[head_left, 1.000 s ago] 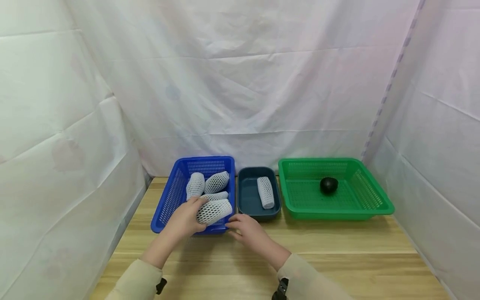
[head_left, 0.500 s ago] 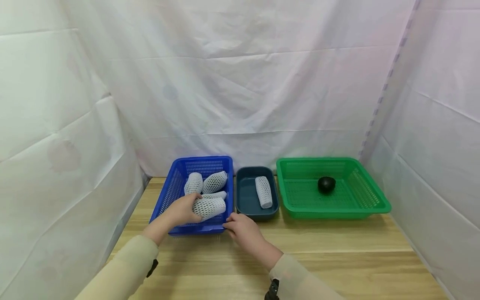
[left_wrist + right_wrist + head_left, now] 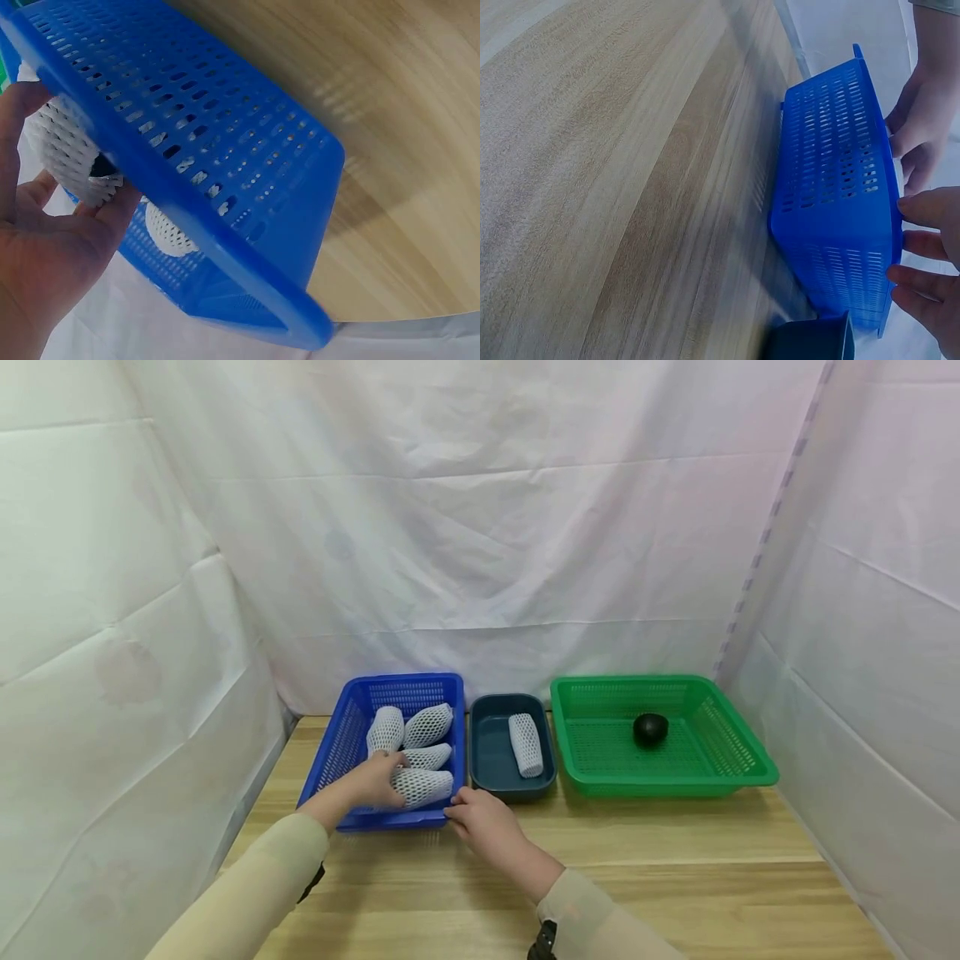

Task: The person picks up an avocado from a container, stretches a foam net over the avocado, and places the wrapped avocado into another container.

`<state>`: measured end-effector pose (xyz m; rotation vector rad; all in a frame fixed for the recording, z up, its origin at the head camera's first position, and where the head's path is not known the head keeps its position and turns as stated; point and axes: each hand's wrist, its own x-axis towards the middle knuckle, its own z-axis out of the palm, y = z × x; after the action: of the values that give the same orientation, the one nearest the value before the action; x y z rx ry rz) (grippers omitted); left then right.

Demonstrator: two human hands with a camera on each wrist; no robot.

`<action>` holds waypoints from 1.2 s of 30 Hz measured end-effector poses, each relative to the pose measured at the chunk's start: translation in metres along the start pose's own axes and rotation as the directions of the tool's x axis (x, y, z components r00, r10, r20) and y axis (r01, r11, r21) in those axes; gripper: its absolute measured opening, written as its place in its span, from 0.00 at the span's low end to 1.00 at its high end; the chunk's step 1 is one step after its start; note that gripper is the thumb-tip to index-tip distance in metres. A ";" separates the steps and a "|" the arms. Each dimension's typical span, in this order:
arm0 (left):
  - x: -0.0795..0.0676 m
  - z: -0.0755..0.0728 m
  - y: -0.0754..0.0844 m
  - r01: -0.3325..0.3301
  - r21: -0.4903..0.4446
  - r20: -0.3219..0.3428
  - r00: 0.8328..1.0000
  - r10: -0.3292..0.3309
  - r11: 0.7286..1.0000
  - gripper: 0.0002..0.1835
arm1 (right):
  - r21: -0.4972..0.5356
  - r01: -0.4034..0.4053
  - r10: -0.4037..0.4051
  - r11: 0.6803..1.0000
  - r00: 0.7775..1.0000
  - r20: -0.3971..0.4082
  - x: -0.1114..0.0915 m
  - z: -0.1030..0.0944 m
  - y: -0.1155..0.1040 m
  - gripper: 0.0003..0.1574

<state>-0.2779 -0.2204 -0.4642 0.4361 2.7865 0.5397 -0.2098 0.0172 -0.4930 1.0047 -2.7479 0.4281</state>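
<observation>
In the head view, a blue plastic basket (image 3: 322,772) holds several white foam net sleeves. My left hand (image 3: 375,781) reaches over its near left side and grips the nearest foam net sleeve (image 3: 423,787), low in the basket. Something dark shows inside that sleeve's open end in the left wrist view, its kind unclear. Another net sleeve (image 3: 427,758) lies just behind it, with two more (image 3: 428,725) at the back. My right hand (image 3: 491,827) pinches the basket's rim at the near right corner; in the right wrist view, its fingertips (image 3: 919,206) touch that rim.
Right beside the basket stands a dark teal tray (image 3: 491,760) with one white foam net sleeve (image 3: 527,745) in it. A green basket (image 3: 652,789) on the right holds a dark round fruit (image 3: 650,729). White cloth (image 3: 480,552) encloses the wooden table (image 3: 600,860) at back and sides.
My left hand has lowered the foam net sleeve into the blue basket's near side, moving slightly left. My right hand has stayed at the basket's corner.
</observation>
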 end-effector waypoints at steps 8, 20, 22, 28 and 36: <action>-0.004 0.004 -0.004 -0.005 0.017 0.014 1.000 0.005 1.000 0.25 | -0.025 0.018 -0.019 1.000 0.999 -0.026 0.000 -0.001 -0.004 0.12; -0.006 0.000 0.015 -0.029 0.050 -0.083 0.996 0.033 0.998 0.15 | 0.007 0.060 -0.060 0.998 0.998 0.016 0.000 0.000 0.003 0.15; -0.006 0.002 0.019 -0.041 0.073 -0.101 0.994 0.049 0.996 0.15 | 0.017 0.081 -0.081 0.997 0.996 0.048 0.000 -0.001 0.007 0.17; -0.006 0.008 0.035 -0.100 0.138 -0.152 0.981 0.121 0.985 0.12 | 0.067 0.132 -0.143 0.989 0.965 0.219 -0.002 -0.018 0.020 0.24; 0.001 0.023 0.063 -0.219 0.121 -0.263 0.933 0.244 0.968 0.12 | 0.159 0.084 -0.133 0.984 0.934 0.331 -0.011 -0.051 0.046 0.29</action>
<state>-0.2561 -0.1571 -0.4596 0.7733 3.0561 0.5652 -0.2273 0.0741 -0.4569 1.3782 -2.9742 0.4776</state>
